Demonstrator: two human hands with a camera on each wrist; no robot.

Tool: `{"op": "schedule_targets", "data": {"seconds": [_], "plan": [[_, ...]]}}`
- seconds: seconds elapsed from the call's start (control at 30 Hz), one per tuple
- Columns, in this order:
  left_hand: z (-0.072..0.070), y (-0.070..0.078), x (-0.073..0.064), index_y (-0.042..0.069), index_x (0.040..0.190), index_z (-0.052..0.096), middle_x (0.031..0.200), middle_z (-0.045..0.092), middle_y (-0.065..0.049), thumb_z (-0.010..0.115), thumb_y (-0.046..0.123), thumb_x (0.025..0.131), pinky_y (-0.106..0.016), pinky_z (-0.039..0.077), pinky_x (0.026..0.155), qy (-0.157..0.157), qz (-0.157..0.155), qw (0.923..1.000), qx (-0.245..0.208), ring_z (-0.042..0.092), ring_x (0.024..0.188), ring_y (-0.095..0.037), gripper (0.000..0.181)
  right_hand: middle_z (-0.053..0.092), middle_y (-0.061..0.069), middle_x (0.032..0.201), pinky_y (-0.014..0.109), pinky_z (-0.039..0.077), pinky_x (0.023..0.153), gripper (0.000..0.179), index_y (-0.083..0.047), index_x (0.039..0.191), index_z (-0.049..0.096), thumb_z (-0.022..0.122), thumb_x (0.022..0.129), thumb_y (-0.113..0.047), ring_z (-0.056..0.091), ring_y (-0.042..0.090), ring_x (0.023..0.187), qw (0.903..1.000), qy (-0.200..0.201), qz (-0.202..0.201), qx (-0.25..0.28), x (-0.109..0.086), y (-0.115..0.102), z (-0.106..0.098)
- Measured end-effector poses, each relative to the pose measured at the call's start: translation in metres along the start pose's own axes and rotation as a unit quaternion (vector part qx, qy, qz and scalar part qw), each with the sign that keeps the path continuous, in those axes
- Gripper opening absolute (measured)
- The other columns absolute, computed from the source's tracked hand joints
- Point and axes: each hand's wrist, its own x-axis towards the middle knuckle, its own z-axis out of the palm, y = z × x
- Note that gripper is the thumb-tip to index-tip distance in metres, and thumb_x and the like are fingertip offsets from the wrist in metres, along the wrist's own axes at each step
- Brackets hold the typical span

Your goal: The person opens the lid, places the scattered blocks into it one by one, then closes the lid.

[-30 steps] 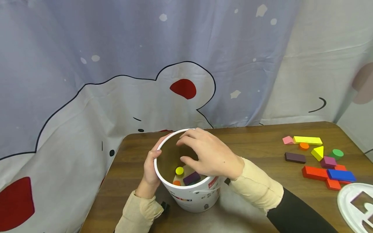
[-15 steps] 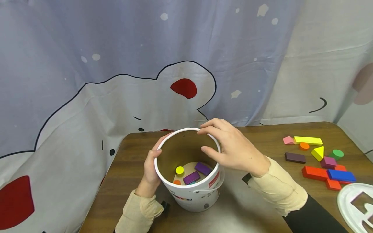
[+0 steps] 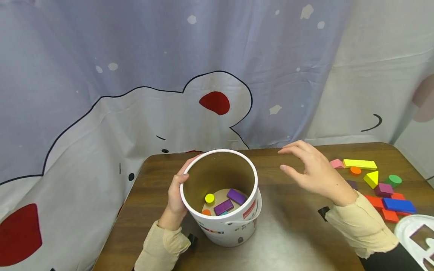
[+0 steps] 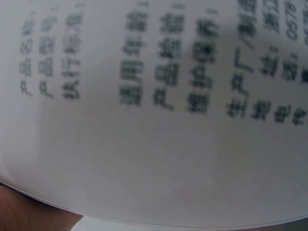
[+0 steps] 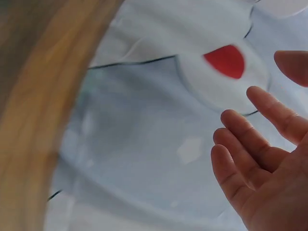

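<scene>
- Right hand [image 3: 317, 172], fingers extended and unladen, has been moved right, away from the white bucket [image 3: 223, 234].
- White bucket, upright on the wooden table [image 3: 291, 241], is gripped by the left hand [image 3: 178, 195].
- Chinese lettering [image 4: 167, 48] is shown legibly by left wrist only.

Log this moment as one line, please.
left hand: grips bucket | right hand: empty, right of bucket | bucket: several blocks inside | loose blocks: right side of table | lid: partly in view
</scene>
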Motion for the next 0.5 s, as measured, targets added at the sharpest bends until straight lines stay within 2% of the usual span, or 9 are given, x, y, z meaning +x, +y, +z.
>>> {"op": "schedule_targets", "data": {"seconds": [0.27, 0.4, 0.5], "plan": [[-0.001, -0.001, 0.0, 0.003, 0.158, 0.035, 0.154, 0.048, -0.014, 0.016, 0.014, 0.093, -0.048, 0.038, 0.117, -0.006, 0.003, 1.0, 0.001, 0.048, 0.14, -0.026, 0.068, 0.067, 0.007, 0.12, 0.05, 0.045, 0.097, 0.033, -0.012, 0.119, 0.07, 0.079, 0.088, -0.017, 0.062, 0.031, 0.115, 0.998, -0.025, 0.055, -0.02, -0.034, 0.037, 0.004], [0.0, 0.001, 0.0, 0.003, 0.158, 0.035, 0.154, 0.047, -0.014, 0.016, 0.015, 0.093, -0.048, 0.038, 0.117, -0.007, 0.003, 1.0, 0.003, 0.048, 0.14, -0.027, 0.068, 0.067, 0.009, 0.123, 0.054, 0.047, 0.095, 0.035, -0.01, 0.122, 0.07, 0.078, 0.089, -0.02, 0.062, 0.032, 0.116, 0.9943, -0.047, 0.086, -0.041, -0.047, 0.052, 0.002], [0.001, 0.002, 0.0, 0.003, 0.157, 0.036, 0.154, 0.048, -0.013, 0.017, 0.015, 0.093, -0.048, 0.038, 0.116, -0.005, 0.002, 1.0, 0.006, 0.048, 0.139, -0.026, 0.068, 0.067, 0.014, 0.122, 0.059, 0.044, 0.097, 0.037, -0.007, 0.122, 0.07, 0.079, 0.088, -0.02, 0.061, 0.036, 0.115, 0.9914, -0.064, 0.098, -0.059, -0.053, 0.064, -0.002]]}}
